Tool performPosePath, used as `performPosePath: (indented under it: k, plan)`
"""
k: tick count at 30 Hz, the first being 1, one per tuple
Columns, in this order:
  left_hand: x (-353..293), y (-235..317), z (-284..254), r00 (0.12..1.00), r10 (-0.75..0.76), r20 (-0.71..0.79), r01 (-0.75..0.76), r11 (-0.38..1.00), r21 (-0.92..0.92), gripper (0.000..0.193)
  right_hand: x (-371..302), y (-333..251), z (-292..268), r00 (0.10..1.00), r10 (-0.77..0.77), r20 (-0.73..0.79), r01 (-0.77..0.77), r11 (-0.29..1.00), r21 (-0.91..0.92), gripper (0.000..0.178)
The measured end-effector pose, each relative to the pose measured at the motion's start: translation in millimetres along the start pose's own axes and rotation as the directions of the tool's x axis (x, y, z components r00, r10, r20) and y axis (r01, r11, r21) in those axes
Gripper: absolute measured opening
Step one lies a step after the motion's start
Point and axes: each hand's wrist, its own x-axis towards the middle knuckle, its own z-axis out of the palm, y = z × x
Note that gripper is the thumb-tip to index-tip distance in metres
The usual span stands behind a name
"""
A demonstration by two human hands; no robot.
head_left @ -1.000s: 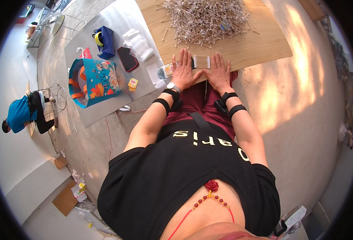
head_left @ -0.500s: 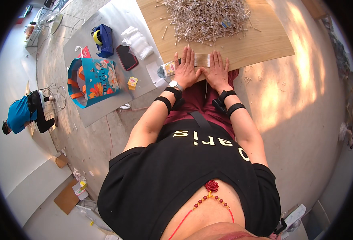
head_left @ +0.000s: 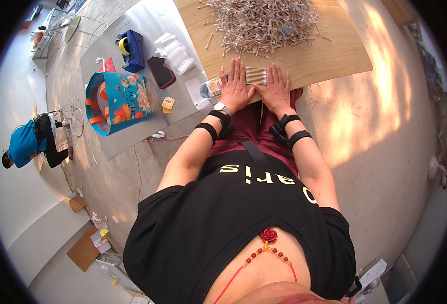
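My left hand (head_left: 235, 87) and my right hand (head_left: 275, 89) lie flat at the near edge of the wooden board (head_left: 335, 50), thumbs almost meeting. Between them is a neat row of cotton swabs (head_left: 256, 76), laid side by side, its two ends against my hands. Fingers of both hands are stretched out and grip nothing. Just left of my left hand lies a clear packet of cotton swabs (head_left: 215, 86) with a yellow and red label, partly covered by that hand. A big loose heap of cotton swabs (head_left: 264, 25) spreads beyond my fingertips.
On the grey table (head_left: 117, 147) to the left are a blue tape dispenser (head_left: 132, 50), a phone (head_left: 161, 72), clear plastic bags (head_left: 175, 53), small yellow labels (head_left: 168, 104) and a teal flowered bag (head_left: 124, 101). A person in blue (head_left: 23, 144) is at the far left.
Both my hands stay in place around the swab row, with hardly any visible shift. The person at the far left has moved very slightly.
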Motion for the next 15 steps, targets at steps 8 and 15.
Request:
performPosePath:
  k: [8, 15]
  plan:
    - [7, -4, -3, 0.994, 0.109, -0.03, -0.105, 0.986, 0.132, 0.087, 9, -19, -6, 0.996, -0.085, -0.01, 0.085, 0.982, 0.17, 0.094]
    - [8, -3, 3, 0.989, 0.142, -0.036, -0.141, 0.99, 0.03, 0.075, 7, -20, -5, 0.993, -0.112, 0.033, 0.109, 0.99, 0.089, 0.094]
